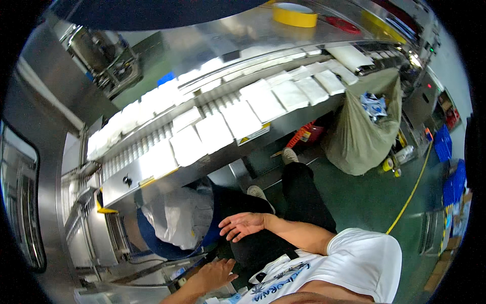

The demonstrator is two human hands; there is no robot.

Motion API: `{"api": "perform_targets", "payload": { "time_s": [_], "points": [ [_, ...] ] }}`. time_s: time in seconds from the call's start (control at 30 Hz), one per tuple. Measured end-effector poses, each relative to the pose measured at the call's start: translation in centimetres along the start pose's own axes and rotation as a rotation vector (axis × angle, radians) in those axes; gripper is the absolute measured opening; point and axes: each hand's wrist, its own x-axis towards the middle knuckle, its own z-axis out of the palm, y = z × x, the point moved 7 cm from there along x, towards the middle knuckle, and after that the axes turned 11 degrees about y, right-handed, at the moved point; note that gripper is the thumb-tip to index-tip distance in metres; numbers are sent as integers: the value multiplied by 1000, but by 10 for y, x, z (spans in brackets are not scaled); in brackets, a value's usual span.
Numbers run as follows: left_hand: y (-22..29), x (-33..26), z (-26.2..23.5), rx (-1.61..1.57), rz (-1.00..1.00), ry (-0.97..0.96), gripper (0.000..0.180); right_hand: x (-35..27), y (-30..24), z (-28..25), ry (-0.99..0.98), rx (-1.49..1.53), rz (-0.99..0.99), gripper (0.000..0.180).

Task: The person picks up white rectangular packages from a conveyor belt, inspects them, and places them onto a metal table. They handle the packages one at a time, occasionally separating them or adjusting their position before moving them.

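My right hand (243,225) is palm up above my lap, its fingers spread and nothing in it. Lower and to the left, my left hand (215,275) is turned back up with fingers loosely stretched. No object shows in it, though its underside is hidden. Close to both hands is a blue bin (147,235) lined with a grey plastic bag (177,215). Past the bin, flat white packets (213,133) lie in a row along the near edge of a metal roller conveyor (215,107). More white packets (134,114) line its far side.
A grey-green cloth sack (359,131) with blue-and-white wrappers hangs at the conveyor's right. A yellow tape roll (294,15) sits on the metal top behind. Blue crates (452,182) stand at the right. A red coiled hose (301,134) hangs under the conveyor near my foot.
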Motion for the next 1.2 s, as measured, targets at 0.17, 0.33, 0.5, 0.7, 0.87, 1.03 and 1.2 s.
{"api": "perform_targets", "payload": {
  "time_s": [0.17,0.33,0.5,0.7,0.87,1.03,1.2],
  "points": [
    [-4,7,-4,-160,-208,-269,58,-6,-2,0,11,8,-14,63],
    [0,14,-14,-171,-203,-228,57,-11,-5,3,13,9,-45,52],
    [4,3,-11,-96,-165,-192,61,-1,2,3,-7,15,13,65],
    [-2,2,-8,-30,-80,-122,60,-3,-5,-2,30,43,-30,53],
    [4,2,-12,-25,-129,-209,62,1,1,2,21,38,-4,54],
    [3,1,-7,-103,-139,-112,59,-1,-1,0,45,28,-9,56],
    [4,4,-12,-103,-134,-140,61,-1,-2,-1,44,17,-13,59]
  ]
}}
